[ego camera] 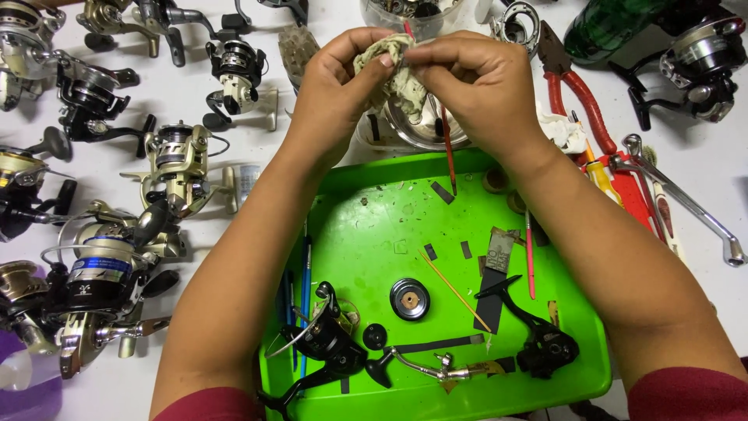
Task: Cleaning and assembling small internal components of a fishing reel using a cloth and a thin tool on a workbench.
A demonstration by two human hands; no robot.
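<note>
Fingers (387,59) of both hands pinch a rag (393,74) top centre, mid-wipe; reel (323,343) pts lie stripped on tray (366,226).

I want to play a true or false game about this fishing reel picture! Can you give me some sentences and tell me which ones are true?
1. Both hands hold a crumpled rag together. True: the left hand and right hand pinch it.
2. The tray is blue. False: it is bright green.
3. A black reel lies on the tray. True.
4. The pliers have yellow handles. False: the handles are red.
5. Many reels lie on the white table, left of the tray. True.
</note>
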